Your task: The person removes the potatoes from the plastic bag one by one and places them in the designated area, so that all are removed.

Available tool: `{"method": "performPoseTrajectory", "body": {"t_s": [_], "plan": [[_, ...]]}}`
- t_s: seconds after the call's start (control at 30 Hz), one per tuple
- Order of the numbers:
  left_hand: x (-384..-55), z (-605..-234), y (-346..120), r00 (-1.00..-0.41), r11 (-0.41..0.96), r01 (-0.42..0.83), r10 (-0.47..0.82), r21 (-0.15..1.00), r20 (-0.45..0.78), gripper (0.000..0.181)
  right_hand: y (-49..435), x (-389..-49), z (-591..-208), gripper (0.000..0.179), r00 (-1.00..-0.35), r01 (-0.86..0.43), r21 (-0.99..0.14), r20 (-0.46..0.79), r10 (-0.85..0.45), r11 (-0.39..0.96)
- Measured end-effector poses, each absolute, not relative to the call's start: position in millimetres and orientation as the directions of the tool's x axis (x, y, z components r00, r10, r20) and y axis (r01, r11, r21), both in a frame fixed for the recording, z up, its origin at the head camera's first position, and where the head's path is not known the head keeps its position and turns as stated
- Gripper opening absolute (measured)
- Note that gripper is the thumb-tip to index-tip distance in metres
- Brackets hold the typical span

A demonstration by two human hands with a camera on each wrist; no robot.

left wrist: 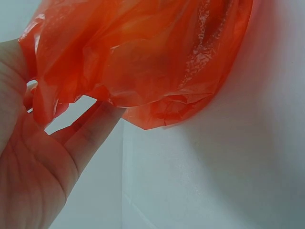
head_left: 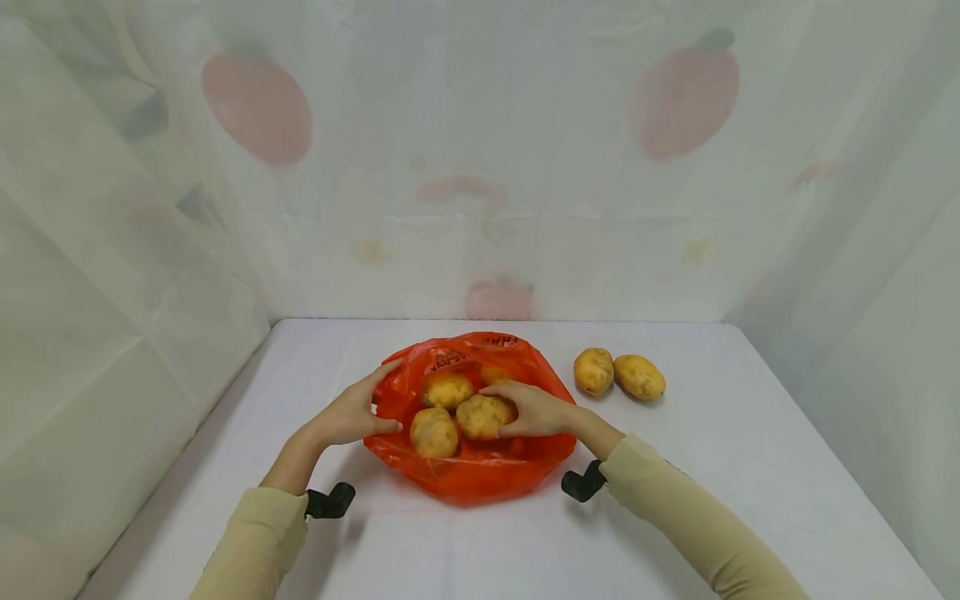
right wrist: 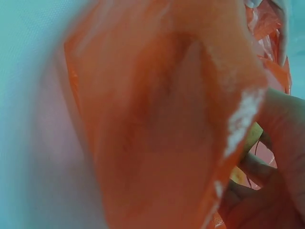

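A red plastic bag (head_left: 472, 485) lies with its mouth spread wide, several potatoes inside. At its left edge my left hand (head_left: 347, 417) holds the rim, thumb on the inner side and fingers outside; the left wrist view shows the red film (left wrist: 143, 62) between thumb and fingers. My right hand (head_left: 542, 412) reaches over the right rim and grips a potato (head_left: 478, 419) within the bag. Beside that one sit a rounder potato (head_left: 433, 433) and another potato (head_left: 447, 389) behind. In the right wrist view, the bag's side (right wrist: 157, 143) hides most of the held potato.
Two more potatoes, a rounded one (head_left: 593, 372) and an oval one (head_left: 640, 377), lie on the white table (head_left: 465, 558) right of the bag. Pale printed sheeting (head_left: 480, 125) hangs behind the table and along both sides.
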State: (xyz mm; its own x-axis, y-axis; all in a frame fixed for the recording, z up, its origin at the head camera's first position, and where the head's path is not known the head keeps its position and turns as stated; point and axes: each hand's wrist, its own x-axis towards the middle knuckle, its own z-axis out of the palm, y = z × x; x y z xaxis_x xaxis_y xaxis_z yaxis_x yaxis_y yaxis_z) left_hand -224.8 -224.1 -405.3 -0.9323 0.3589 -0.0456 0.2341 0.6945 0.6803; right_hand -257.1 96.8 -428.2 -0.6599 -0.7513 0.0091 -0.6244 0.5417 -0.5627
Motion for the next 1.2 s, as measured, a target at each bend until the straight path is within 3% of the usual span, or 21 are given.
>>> {"method": "performPoseTrajectory", "body": {"t_s": [0.8, 1.2], "plan": [[-223, -403, -222, -0.931, 0.689, 0.229, 0.361, 0.687, -0.052, 0.091, 117, -245, -404, 0.063, -0.663, -0.636, -0.614, 0.124, -0.739, 0.468], [-223, -402, -221, -0.93, 0.686, 0.223, 0.362, 0.692, -0.059, 0.091, 150, -246, -393, 0.066, -0.736, -0.577, -0.659, 0.162, -0.658, 0.483]]}}
